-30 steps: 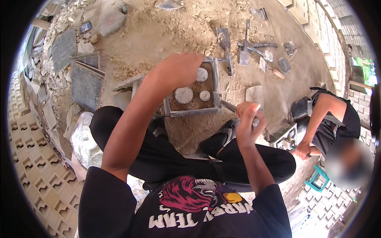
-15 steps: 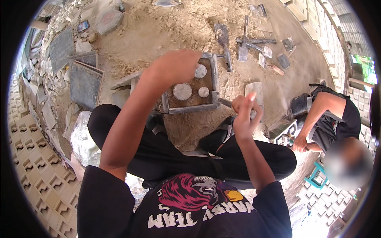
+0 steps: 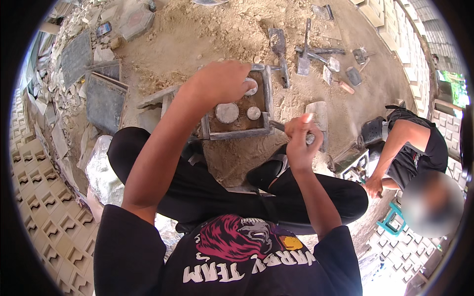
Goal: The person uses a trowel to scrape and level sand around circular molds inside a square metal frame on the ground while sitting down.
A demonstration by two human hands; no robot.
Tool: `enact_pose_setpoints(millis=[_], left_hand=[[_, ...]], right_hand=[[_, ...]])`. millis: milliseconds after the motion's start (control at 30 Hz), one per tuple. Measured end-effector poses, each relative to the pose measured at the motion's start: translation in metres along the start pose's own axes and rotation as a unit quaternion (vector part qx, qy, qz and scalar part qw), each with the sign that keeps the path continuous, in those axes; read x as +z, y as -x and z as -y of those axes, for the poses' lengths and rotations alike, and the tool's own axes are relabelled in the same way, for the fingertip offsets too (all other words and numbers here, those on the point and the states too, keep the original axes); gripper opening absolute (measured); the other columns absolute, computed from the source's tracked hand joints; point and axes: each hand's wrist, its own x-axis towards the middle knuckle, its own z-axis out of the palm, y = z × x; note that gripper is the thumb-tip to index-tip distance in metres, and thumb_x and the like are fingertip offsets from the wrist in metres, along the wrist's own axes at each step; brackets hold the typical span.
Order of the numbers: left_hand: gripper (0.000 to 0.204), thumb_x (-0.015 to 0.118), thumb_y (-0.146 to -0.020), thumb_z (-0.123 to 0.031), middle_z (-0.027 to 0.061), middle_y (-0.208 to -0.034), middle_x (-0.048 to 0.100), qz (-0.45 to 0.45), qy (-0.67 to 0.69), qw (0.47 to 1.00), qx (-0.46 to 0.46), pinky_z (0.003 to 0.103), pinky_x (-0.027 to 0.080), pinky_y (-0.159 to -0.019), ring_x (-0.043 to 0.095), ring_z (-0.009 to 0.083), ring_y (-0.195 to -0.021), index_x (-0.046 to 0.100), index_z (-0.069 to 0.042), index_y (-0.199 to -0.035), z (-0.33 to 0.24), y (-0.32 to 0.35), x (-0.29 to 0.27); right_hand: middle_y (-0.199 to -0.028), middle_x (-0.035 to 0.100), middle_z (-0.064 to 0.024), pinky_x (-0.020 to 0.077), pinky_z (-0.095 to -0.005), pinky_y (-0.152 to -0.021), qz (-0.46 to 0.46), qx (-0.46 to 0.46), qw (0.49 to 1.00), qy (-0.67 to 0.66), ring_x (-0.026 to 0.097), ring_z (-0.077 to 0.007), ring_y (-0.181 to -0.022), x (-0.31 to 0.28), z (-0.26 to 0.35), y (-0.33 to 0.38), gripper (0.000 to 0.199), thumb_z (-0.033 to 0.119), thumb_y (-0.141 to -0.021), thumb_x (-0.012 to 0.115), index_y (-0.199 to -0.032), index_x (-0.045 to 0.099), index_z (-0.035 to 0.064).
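I sit on sandy ground with a square metal mould in front of my knees. It holds packed sand and three round grey discs. My left hand reaches over the mould, and its fingertips rest on the far right disc. The two other discs lie bare near the front wall. My right hand hovers just right of the mould, with its fist closed on a trowel whose grey blade shows above the knuckles.
Trowels and a hammer lie on the sand beyond the mould. Dark slabs and rubble sit at the left, by patterned blocks. Another person crouches at the right next to a turquoise stool.
My right hand has lifted a little with the trowel and come closer to the mould. My left hand stays over the mould, its fingers now on the far disc.
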Motion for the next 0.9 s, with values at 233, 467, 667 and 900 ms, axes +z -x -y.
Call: enact_pose_setpoints(millis=[233,467,667,900], left_hand=[[0.053,0.048,-0.097,-0.043,0.0203,-0.13,0.057,0.021,0.021,1.0,-0.002,0.044,0.042,-0.103,0.052,0.0358,-0.122,0.05,-0.004,-0.134,-0.007,0.001,-0.004],[0.054,0.049,-0.097,-0.045,0.0178,-0.131,0.057,0.013,0.015,1.0,0.009,0.045,0.041,-0.103,0.053,0.0347,-0.122,0.052,-0.005,-0.132,0.0,0.0,0.003],[0.055,0.049,-0.096,-0.046,0.016,-0.133,0.057,-0.005,0.023,0.999,0.033,0.043,0.041,-0.103,0.052,0.0341,-0.123,0.053,-0.004,-0.131,-0.001,0.003,0.002],[0.055,0.048,-0.097,-0.046,0.018,-0.134,0.055,0.021,0.026,0.999,-0.005,0.043,0.041,-0.104,0.051,0.0342,-0.124,0.052,-0.004,-0.132,0.003,0.005,0.002]], right_hand=[[-0.055,0.043,0.0014,0.0284,-0.027,-0.05,-0.026,0.03,0.998,0.046,0.038,-0.0073,-0.052,0.008,0.003,0.002,0.051,0.03,-0.105,0.044,-0.061,0.042,0.0044],[-0.053,0.036,-0.0003,0.0281,-0.029,-0.049,-0.022,-0.083,0.987,0.134,0.031,-0.0099,-0.05,0.011,-0.01,0.01,0.052,0.027,-0.107,0.039,-0.06,0.034,0.0058],[-0.056,0.04,0.0009,0.0278,-0.0271,-0.05,-0.001,-0.027,0.999,-0.038,0.034,-0.0073,-0.054,0.004,0.013,0.011,0.05,0.027,-0.105,0.045,-0.061,0.037,0.0045],[-0.055,0.042,0.0035,0.0262,-0.026,-0.05,0.021,0.021,0.998,-0.054,0.037,-0.0043,-0.054,0.006,0.021,0.006,0.051,0.028,-0.102,0.052,-0.059,0.045,0.0021]])
